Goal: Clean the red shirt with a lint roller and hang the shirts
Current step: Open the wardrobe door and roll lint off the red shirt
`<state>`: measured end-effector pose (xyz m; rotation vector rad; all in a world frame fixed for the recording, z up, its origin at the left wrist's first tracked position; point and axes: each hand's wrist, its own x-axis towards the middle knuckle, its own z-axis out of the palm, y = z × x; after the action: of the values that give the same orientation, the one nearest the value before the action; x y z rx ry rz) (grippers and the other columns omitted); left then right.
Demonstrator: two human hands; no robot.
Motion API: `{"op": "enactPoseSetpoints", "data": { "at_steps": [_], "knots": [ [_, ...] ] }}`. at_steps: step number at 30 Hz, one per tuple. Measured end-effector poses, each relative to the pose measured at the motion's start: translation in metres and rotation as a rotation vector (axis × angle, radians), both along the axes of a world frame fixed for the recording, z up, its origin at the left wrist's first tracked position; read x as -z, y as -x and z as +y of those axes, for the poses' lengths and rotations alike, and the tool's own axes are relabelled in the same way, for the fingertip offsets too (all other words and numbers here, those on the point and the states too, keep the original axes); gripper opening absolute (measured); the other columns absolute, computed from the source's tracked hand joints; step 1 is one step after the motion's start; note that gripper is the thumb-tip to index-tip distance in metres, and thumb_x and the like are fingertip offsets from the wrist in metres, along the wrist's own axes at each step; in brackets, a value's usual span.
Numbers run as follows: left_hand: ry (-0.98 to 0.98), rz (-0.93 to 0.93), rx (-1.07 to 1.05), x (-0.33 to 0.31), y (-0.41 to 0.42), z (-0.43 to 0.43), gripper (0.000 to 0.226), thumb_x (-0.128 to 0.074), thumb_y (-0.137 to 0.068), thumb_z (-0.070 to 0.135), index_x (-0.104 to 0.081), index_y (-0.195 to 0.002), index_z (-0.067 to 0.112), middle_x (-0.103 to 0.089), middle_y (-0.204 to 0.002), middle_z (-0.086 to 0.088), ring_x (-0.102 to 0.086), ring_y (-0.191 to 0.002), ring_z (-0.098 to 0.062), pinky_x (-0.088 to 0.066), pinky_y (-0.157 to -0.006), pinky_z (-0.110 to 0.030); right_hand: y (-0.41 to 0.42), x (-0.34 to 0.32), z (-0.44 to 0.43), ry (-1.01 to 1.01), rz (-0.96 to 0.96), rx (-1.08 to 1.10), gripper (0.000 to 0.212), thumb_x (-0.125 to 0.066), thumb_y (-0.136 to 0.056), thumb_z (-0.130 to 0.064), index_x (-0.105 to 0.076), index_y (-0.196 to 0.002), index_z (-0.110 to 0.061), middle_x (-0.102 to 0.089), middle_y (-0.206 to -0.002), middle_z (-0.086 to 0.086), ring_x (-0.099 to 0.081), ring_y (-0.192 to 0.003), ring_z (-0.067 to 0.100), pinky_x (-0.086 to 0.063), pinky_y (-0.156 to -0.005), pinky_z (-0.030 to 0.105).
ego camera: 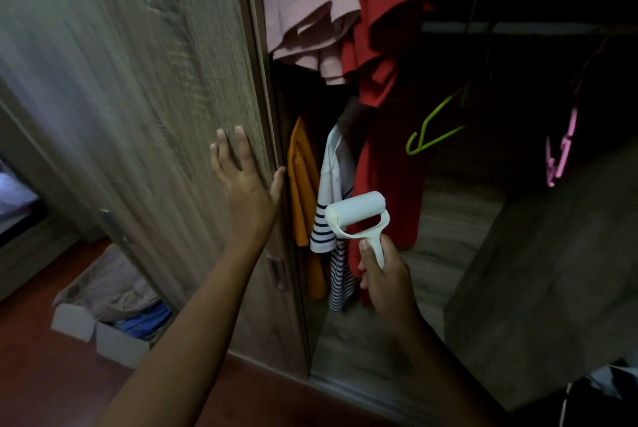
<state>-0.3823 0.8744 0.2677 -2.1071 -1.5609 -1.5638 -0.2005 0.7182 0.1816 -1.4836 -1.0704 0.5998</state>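
The red shirt hangs inside the open wardrobe, between a pink garment above left and dark space to the right. My right hand grips the handle of a white lint roller, whose roll sits just in front of the red shirt's lower part. My left hand presses flat with straight fingers against the wooden wardrobe door, thumb at the door's edge. An orange shirt and a white shirt with navy stripes hang beside the red one.
An empty green hanger and a pink hanger hang in the dark right side of the wardrobe. A cardboard box with clothes sits on the reddish floor at lower left. A dark item lies at lower right.
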Motion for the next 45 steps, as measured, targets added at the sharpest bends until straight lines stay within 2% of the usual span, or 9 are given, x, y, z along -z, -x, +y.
{"op": "enactPoseSetpoints", "data": {
  "at_steps": [5, 9, 15, 17, 22, 27, 36, 42, 45],
  "knots": [
    [-0.034, -0.072, -0.101, -0.008, -0.024, -0.019, 0.076, -0.066, -0.09, 0.023, -0.031, -0.155, 0.005, -0.028, -0.158, -0.025, -0.025, -0.147, -0.043, -0.027, -0.119, -0.056, -0.017, -0.01, -0.006, -0.021, 0.042, 0.054, 0.02, -0.047, -0.101, -0.044, -0.059, -0.098, -0.028, -0.062, -0.077, -0.004, -0.059, -0.065, 0.011, -0.049, -0.061, 0.032],
    [-0.188, -0.129, 0.079, -0.014, -0.057, -0.047, 0.04, -0.069, -0.092, 0.023, -0.059, -0.124, 0.002, -0.057, -0.118, -0.019, -0.056, -0.11, -0.034, -0.048, -0.093, -0.049, -0.042, -0.017, -0.008, -0.018, 0.125, 0.131, 0.023, -0.043, -0.102, -0.044, -0.057, -0.108, -0.027, -0.06, -0.075, 0.002, -0.055, -0.052, 0.016, -0.048, -0.048, 0.032],
    [0.302, 0.016, 0.312, 0.007, -0.115, -0.041, 0.055, -0.07, -0.09, 0.047, -0.061, -0.127, 0.007, -0.065, -0.119, -0.012, -0.058, -0.113, -0.027, -0.05, -0.094, -0.043, -0.077, -0.018, 0.006, -0.01, -0.019, 0.138, 0.017, -0.048, -0.103, -0.032, -0.058, -0.093, -0.023, -0.053, -0.068, 0.003, -0.051, -0.058, 0.004, -0.039, -0.054, 0.016],
    [0.37, 0.003, 0.34, 0.018, -0.121, -0.032, 0.038, -0.069, -0.092, 0.038, -0.069, -0.116, 0.009, -0.071, -0.103, -0.01, -0.066, -0.096, -0.026, -0.055, -0.083, -0.043, -0.088, -0.014, 0.016, 0.044, -0.048, 0.106, 0.011, -0.054, -0.1, -0.026, -0.056, -0.091, -0.022, -0.052, -0.066, -0.003, -0.05, -0.053, 0.002, -0.038, -0.05, 0.015],
    [0.502, -0.16, 0.38, 0.025, -0.119, -0.036, 0.018, -0.063, -0.099, 0.02, -0.075, -0.111, 0.014, -0.073, -0.085, 0.008, -0.067, -0.071, 0.004, -0.047, -0.064, -0.01, -0.104, -0.003, 0.044, 0.069, 0.004, -0.062, 0.003, -0.055, -0.097, -0.03, -0.057, -0.097, -0.029, -0.054, -0.069, -0.005, -0.051, -0.057, 0.013, -0.044, -0.056, 0.033],
    [0.599, -0.274, 0.436, 0.027, -0.108, -0.047, 0.025, -0.06, -0.101, 0.028, -0.073, -0.119, 0.015, -0.077, -0.105, 0.005, -0.074, -0.094, -0.01, -0.061, -0.084, -0.041, -0.106, -0.029, 0.082, -0.019, 0.091, -0.149, 0.01, -0.049, -0.103, -0.026, -0.057, -0.108, -0.025, -0.055, -0.074, 0.0, -0.05, -0.05, 0.004, -0.041, -0.048, 0.019],
    [0.62, -0.398, 0.464, 0.013, -0.109, -0.074, 0.025, -0.052, -0.105, 0.026, -0.07, -0.117, 0.013, -0.077, -0.108, 0.0, -0.074, -0.099, -0.017, -0.06, -0.089, -0.046, -0.119, -0.022, 0.09, -0.042, 0.108, -0.323, 0.017, -0.047, -0.102, -0.039, -0.053, -0.118, -0.039, -0.053, -0.074, 0.002, -0.049, -0.047, 0.006, -0.037, -0.038, 0.019],
    [0.575, -0.438, 0.436, 0.01, -0.107, -0.084, 0.022, -0.054, -0.104, 0.032, -0.071, -0.111, 0.02, -0.076, -0.107, -0.006, -0.073, -0.102, -0.026, -0.056, -0.091, -0.059, -0.119, 0.078, 0.067, 0.183, -0.057, -0.397, 0.023, -0.054, -0.101, -0.029, -0.062, -0.12, -0.017, -0.059, -0.083, -0.005, -0.053, -0.068, 0.005, -0.042, -0.067, 0.025],
    [0.538, -0.442, 0.408, 0.008, -0.105, -0.091, 0.02, -0.054, -0.104, 0.029, -0.072, -0.109, 0.021, -0.076, -0.105, -0.005, -0.072, -0.101, -0.024, -0.057, -0.091, -0.053, -0.115, 0.101, 0.059, 0.33, -0.111, -0.484, 0.027, -0.057, -0.1, -0.026, -0.063, -0.12, -0.009, -0.063, -0.094, -0.001, -0.056, -0.079, 0.008, -0.04, -0.066, 0.014]
  ]
}}
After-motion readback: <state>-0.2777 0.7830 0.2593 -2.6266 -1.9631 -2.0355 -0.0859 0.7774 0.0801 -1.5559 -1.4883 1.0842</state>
